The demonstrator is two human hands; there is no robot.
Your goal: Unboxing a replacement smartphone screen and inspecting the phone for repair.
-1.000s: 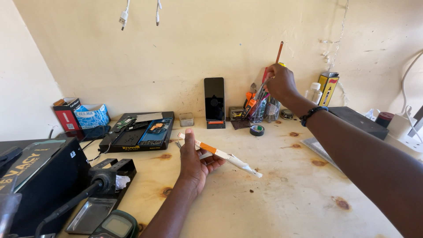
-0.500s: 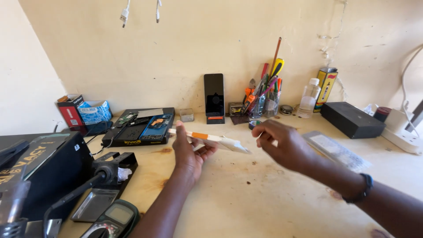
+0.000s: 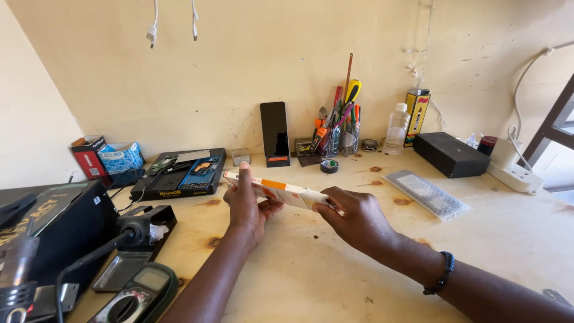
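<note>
**Both hands on a white and orange box above the bench**

Nearest to us, at the lower left, we see a handheld meter (image 3: 139,297) lying by a metal tray (image 3: 122,271) and a black stand (image 3: 140,227) on the wooden table (image 3: 335,281). Just beyond, we find our left hand (image 3: 246,206) closed around one end of a long, flat white and orange box (image 3: 276,191), thumb pointing up along its near face. Our right hand (image 3: 354,218), a dark bracelet (image 3: 441,273) on its wrist, grips the other end with curled fingers. The box hangs level above the table, touching nothing but the two hands.

Farther back we note a roll of black tape (image 3: 329,165), a clear packet (image 3: 427,194) to the right, and a black work mat (image 3: 182,172) to the left. Against the wall stand a dark phone (image 3: 275,129) upright, a jar of tools (image 3: 342,128), a clear bottle (image 3: 397,129) and a black case (image 3: 449,154).
</note>
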